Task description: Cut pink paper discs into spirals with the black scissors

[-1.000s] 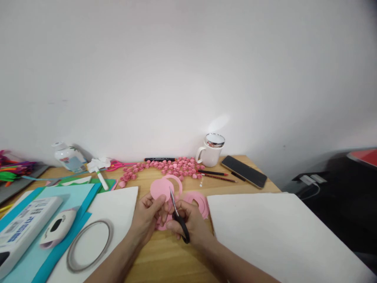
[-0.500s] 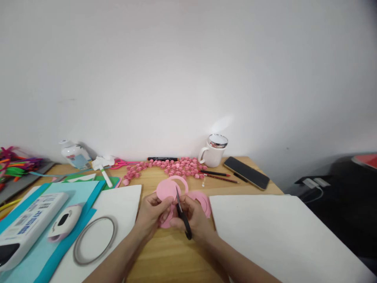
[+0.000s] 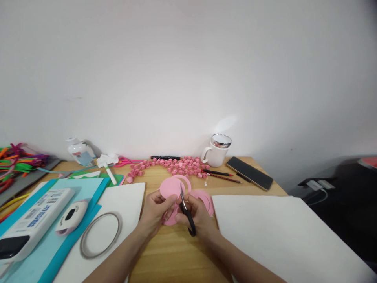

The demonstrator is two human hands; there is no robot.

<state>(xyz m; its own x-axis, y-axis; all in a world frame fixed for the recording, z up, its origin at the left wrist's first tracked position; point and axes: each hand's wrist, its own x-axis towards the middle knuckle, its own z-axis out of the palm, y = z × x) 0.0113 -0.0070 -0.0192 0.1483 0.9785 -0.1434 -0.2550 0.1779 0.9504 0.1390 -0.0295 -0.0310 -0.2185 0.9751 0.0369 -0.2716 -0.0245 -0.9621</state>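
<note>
Left hand [image 3: 159, 208] pinches the pink disc [image 3: 170, 187] by its near edge; right hand [image 3: 199, 216] grips scissors [image 3: 189, 216] at the disc's right, long axis (blades [image 3: 182, 197] foremost) pointing away.

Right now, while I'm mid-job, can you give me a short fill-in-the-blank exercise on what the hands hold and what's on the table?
1. The right hand holds a pair of black-handled ____.
2. The left hand pinches a paper disc coloured ____.
3. In the picture, the mug stands to the ____ of the bottle.
4. The ring of tape lies on a sheet coloured ____.

Missing words: scissors; pink; right; white.
</note>
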